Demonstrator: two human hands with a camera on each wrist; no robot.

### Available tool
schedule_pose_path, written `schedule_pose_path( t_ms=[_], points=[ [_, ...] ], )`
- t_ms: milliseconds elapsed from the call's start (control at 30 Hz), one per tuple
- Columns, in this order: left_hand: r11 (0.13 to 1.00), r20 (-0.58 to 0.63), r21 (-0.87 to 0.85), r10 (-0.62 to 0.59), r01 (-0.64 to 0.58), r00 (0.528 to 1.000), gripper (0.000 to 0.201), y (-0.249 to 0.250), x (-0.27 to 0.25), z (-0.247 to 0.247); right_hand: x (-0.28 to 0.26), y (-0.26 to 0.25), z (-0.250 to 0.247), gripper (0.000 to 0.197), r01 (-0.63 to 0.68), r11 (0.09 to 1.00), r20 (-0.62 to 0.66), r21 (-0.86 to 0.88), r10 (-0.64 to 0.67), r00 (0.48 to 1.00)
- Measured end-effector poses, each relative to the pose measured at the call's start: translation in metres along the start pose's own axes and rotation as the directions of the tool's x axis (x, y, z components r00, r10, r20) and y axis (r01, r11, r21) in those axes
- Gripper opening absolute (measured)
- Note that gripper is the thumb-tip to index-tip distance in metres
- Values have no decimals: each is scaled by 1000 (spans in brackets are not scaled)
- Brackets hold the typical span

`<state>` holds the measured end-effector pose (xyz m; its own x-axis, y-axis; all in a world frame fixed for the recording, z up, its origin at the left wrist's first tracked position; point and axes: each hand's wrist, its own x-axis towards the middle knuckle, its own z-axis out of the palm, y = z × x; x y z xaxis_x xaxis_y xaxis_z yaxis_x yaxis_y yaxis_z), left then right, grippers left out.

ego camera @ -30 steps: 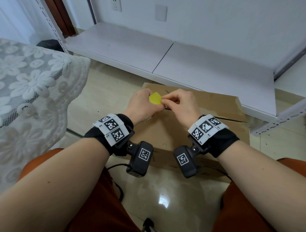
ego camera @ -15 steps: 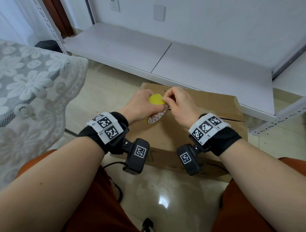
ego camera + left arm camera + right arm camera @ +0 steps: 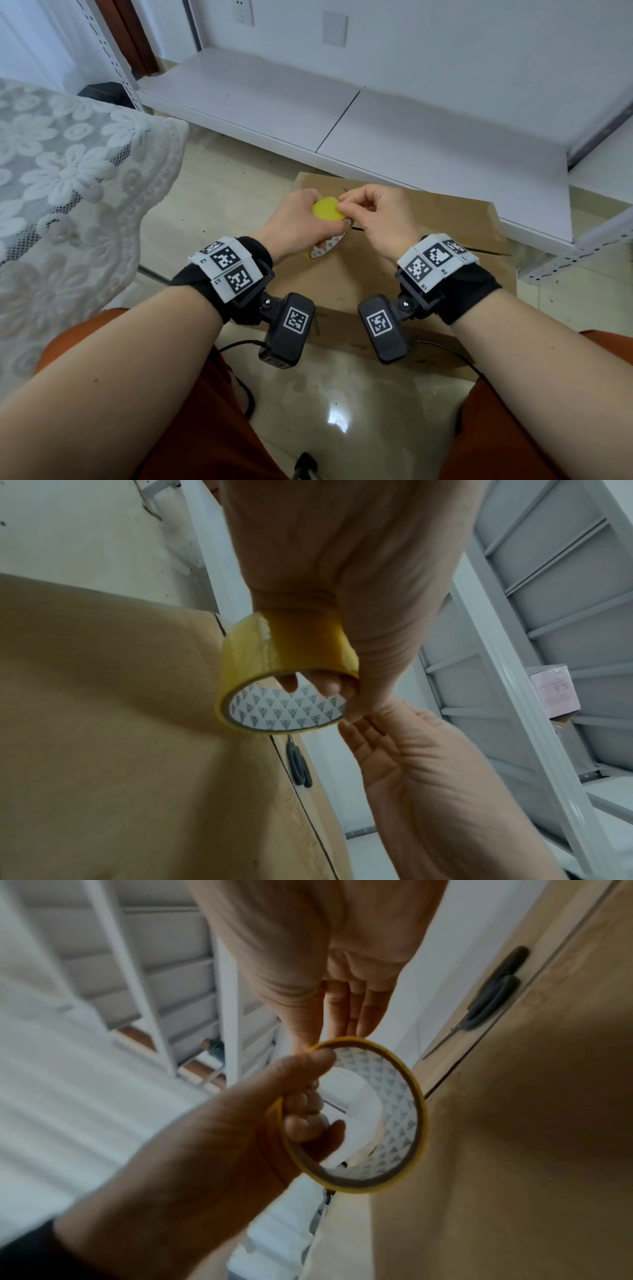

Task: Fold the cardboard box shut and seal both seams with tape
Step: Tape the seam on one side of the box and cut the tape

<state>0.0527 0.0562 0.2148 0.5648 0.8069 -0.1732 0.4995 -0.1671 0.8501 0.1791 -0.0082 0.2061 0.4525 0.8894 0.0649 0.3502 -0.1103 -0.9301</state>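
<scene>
The brown cardboard box (image 3: pixel 394 274) lies on the floor with its flaps down; a dark seam (image 3: pixel 479 251) runs across its top. Just above the box, my left hand (image 3: pixel 308 219) grips a yellow tape roll (image 3: pixel 327 210), fingers through its patterned core (image 3: pixel 287 712) and thumb on the outside (image 3: pixel 301 1069). My right hand (image 3: pixel 346 207) pinches at the roll's outer edge with thumb and forefinger, and its fingertips (image 3: pixel 346 1015) touch the rim. I cannot see a loose tape end. Dark-handled scissors (image 3: pixel 299 764) (image 3: pixel 493 988) lie on the box beside the seam.
A low white shelf (image 3: pixel 342 123) runs right behind the box, and a metal rack leg (image 3: pixel 565 260) stands at its right. A lace-covered table (image 3: pixel 68 171) is at my left. Glossy floor tiles (image 3: pixel 342 394) and cables lie between my knees.
The left hand has tilted the roll, so its patterned core now shows below the hand. The right fingers have shifted along the roll's yellow surface. Both hands moved slightly away from me.
</scene>
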Motion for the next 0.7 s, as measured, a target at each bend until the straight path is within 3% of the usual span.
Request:
schedule_pose_path(
  t_ms=[200, 367, 467, 567, 633, 700],
  points=[
    [1000, 74, -30, 1, 1, 997, 21, 6, -3, -6, -10, -1, 3, 10, 218, 945, 50, -244, -212, 976],
    [998, 93, -61, 30, -24, 995, 23, 7, -7, -5, -8, 4, 2, 9, 235, 928, 14, -288, -241, 970],
    [997, 81, -67, 45, -39, 996, 25, 6, -6, -5, -2, 5, 2, 8, 164, 964, -2, -209, -168, 986],
    [998, 43, -31, 57, -56, 997, 30, 4, -4, -6, 2, 1, 0, 18, 18, 999, 35, 26, -19, 999],
    [998, 24, -8, 55, -55, 998, 35, 3, -2, -6, 3, -1, -2, 29, -97, 967, 79, 235, 80, 994],
    [998, 11, 2, 60, -60, 998, 39, 2, -2, -5, 3, 1, -2, 21, -147, 954, 90, 262, 127, 988]
  ],
)
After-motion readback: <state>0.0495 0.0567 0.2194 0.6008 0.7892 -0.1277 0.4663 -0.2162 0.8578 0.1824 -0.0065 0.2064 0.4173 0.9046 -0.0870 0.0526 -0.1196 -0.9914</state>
